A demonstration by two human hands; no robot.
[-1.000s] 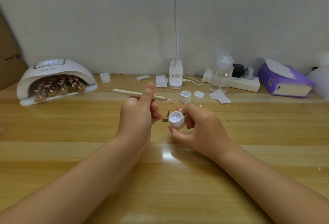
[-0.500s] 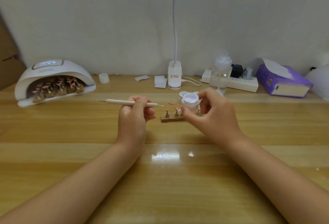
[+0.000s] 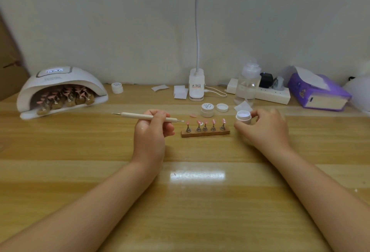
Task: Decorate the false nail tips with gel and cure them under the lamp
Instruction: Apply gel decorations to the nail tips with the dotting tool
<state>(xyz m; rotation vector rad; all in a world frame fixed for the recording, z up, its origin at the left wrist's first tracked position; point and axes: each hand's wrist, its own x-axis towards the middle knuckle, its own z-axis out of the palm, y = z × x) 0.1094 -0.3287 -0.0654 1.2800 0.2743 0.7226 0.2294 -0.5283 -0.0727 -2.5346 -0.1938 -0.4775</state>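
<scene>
My left hand (image 3: pixel 152 129) grips a cream dotting tool (image 3: pixel 138 116) held level, its metal tip pointing right toward a wooden strip (image 3: pixel 205 133) that carries several pink nail tips (image 3: pixel 205 122) on small metal stands. My right hand (image 3: pixel 262 127) pinches a small open white gel pot (image 3: pixel 243 117) just right of the strip, close to the table. A loose pink nail tip (image 3: pixel 193 115) lies behind the strip. The white curing lamp (image 3: pixel 60 89) stands at the far left with several more stands of pink tips inside it.
Behind the strip sit a closed gel pot (image 3: pixel 207 109) and a loose white lid (image 3: pixel 222 107). Another pot (image 3: pixel 117 87), paper wipes (image 3: pixel 180 91), a desk lamp base (image 3: pixel 196 87), a clear pump bottle (image 3: pixel 247 83), a power strip (image 3: pixel 270 93) and a purple tissue pack (image 3: pixel 318 91) line the wall.
My right hand has carried the open gel pot from in front of me to the right and down, past the strip. My left hand lowered the tool slightly, uncovering the strip of nail tips.
</scene>
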